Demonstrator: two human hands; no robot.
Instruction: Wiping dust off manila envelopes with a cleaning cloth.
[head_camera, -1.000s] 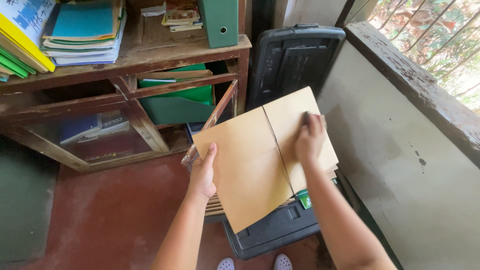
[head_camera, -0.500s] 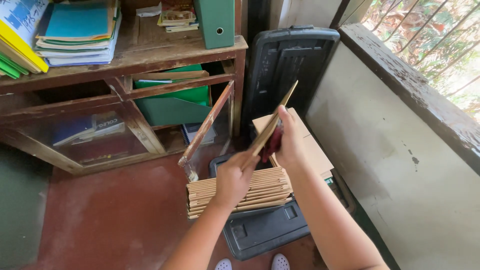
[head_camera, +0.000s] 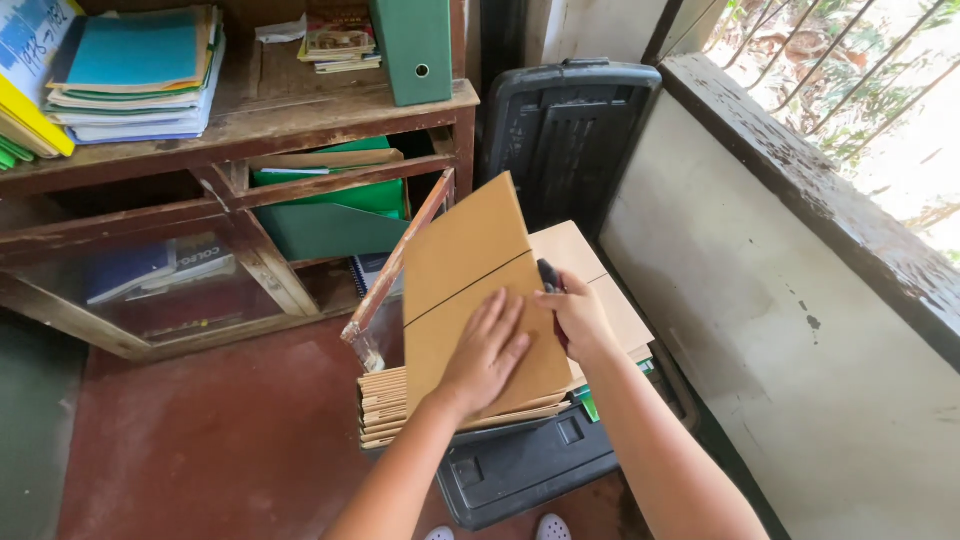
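Observation:
A brown cardboard sheet (head_camera: 465, 250) with a dark line across it lies tilted over a stack of corrugated cardboard strips (head_camera: 385, 405) on a black plastic crate (head_camera: 520, 465). My left hand (head_camera: 485, 350) presses flat on the sheet's lower half, fingers spread. My right hand (head_camera: 575, 315) is at the sheet's right edge, closed around a dark-handled tool (head_camera: 549, 276) that is mostly hidden. A second cardboard sheet (head_camera: 600, 285) lies beneath, to the right.
A worn wooden shelf (head_camera: 250, 130) holds stacked books and folders (head_camera: 135, 75), a green binder (head_camera: 415, 45) and green file boxes (head_camera: 330, 215). A loose wooden slat (head_camera: 400, 260) leans against it. A black crate lid (head_camera: 565, 135) stands by the wall (head_camera: 760, 330). Red floor (head_camera: 200, 440) lies left.
The cardboard sheet, held on edge half a second ago, now lies flat and tilted on the stack. My left hand moved onto its face and my right hand to its edge.

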